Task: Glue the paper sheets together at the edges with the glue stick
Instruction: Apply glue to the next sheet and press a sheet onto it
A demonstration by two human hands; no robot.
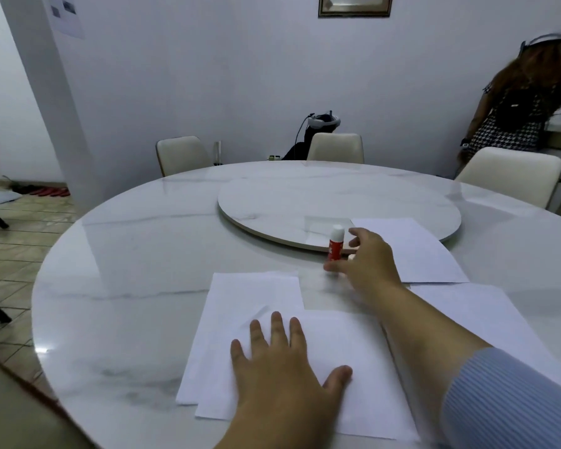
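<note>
A red glue stick [336, 244] with a white cap stands upright on the marble table [127, 286], at the near rim of the turntable. My right hand [366, 264] reaches around it, thumb low at its base and fingers spread just to its right, not clearly clamped on it. My left hand [282, 367] lies flat, fingers apart, on two overlapping white sheets: the upper sheet [363, 358] covers the lower right of the other sheet [246, 296]. A third sheet [415, 251] lies beyond my right hand. A fourth sheet [499, 315] lies under my right forearm.
A round marble turntable [337, 202] fills the table's middle. Cream chairs [336, 146] stand round the far side. A person [518, 102] stands at the back right by a counter. A headset [324, 121] rests behind the middle chair.
</note>
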